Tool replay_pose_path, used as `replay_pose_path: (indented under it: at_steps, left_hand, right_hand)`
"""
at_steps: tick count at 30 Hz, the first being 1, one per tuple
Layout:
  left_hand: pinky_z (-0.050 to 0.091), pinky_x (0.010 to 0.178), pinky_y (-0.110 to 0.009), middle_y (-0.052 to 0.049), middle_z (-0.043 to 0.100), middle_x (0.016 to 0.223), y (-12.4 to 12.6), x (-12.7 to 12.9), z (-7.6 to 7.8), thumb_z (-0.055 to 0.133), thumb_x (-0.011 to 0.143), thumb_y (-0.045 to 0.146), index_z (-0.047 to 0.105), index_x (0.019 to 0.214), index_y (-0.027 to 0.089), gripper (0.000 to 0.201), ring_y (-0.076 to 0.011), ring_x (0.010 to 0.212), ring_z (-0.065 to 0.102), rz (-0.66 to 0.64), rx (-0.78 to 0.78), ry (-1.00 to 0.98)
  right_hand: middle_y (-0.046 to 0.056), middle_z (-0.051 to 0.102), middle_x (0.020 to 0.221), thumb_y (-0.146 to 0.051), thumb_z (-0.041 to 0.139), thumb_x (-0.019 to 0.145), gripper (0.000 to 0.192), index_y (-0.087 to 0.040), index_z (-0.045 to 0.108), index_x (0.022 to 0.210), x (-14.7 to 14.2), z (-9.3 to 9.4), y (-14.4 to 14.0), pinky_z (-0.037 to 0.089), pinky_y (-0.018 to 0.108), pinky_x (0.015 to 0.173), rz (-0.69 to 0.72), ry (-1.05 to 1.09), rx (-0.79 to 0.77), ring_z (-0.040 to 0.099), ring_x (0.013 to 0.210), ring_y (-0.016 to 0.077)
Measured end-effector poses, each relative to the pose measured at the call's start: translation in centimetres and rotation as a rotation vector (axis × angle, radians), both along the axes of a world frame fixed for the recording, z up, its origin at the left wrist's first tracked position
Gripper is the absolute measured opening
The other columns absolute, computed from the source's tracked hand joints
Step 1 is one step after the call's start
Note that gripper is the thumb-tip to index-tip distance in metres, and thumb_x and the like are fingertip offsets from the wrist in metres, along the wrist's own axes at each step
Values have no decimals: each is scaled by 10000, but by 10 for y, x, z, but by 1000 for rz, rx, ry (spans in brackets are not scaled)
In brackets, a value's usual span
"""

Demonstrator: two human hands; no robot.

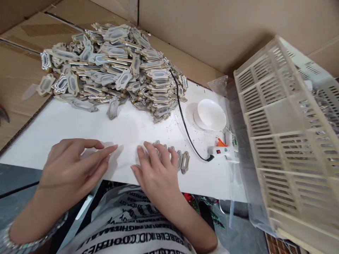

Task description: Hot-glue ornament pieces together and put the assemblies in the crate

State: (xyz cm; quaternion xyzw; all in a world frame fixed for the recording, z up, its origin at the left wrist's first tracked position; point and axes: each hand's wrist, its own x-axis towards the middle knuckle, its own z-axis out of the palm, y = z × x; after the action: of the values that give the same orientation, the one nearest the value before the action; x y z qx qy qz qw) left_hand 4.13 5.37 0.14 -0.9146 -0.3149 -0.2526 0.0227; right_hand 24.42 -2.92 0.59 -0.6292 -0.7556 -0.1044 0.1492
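The small row of frame pieces (182, 160) is pressed flat by the right hand (156, 173); the left hand (71, 169) is spread, holding nothing. The glue gun (222, 151) at 3 o'clock could be bumped.

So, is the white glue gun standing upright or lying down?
Lying down. The glue gun rests on its side on the white board, its black cord trailing toward the pile of pieces.

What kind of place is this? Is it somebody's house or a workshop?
Probably a small craft workshop. A big pile of identical ornate frame pieces sits on a white board, a hot glue gun lies plugged in, and a slatted plastic crate stands beside it.
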Motion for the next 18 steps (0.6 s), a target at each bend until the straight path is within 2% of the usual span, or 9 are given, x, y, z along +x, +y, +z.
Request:
replay_pose_path:
  at_steps: [5, 10, 15, 18]
  left_hand:
    - [471, 814, -399, -59, 695, 1085, -10, -18, -6, 622, 944, 197, 655, 1204, 224, 264, -227, 886, 625, -118, 7, 117]
    - [521, 839, -423, -19, 753, 1071, -24, -25, -13, 677, 925, 239, 640, 1221, 219, 299, -220, 887, 677, -187, 38, 83]
    - [557, 824, -423, 19, 766, 1025, -37, -23, -16, 648, 919, 131, 645, 1169, 226, 268, -203, 879, 698, -183, -44, -52]
    - [547, 845, -435, -11, 764, 1044, -40, -24, -13, 547, 958, 102, 675, 1116, 215, 232, -217, 919, 701, -212, -92, -77]
  right_hand:
    - [20, 703, 1293, -347, 516, 1014, 300, -172, 708, 1163, 0, 1, -14, 364, 447, 950, 63, 4, -25, 534, 1101, 252]
    - [-4, 746, 1199, -281, 593, 985, 211, -173, 738, 1094, 2, -6, -28, 391, 408, 901, 187, 71, 21, 556, 1038, 216]
    - [-18, 772, 1057, -165, 669, 910, 93, -184, 760, 918, 1, -20, -26, 395, 336, 696, 300, 108, 173, 580, 866, 158]
    - [-19, 779, 928, -153, 670, 895, 141, -187, 745, 781, -4, -23, -22, 381, 307, 623, 335, 158, 268, 563, 755, 128]
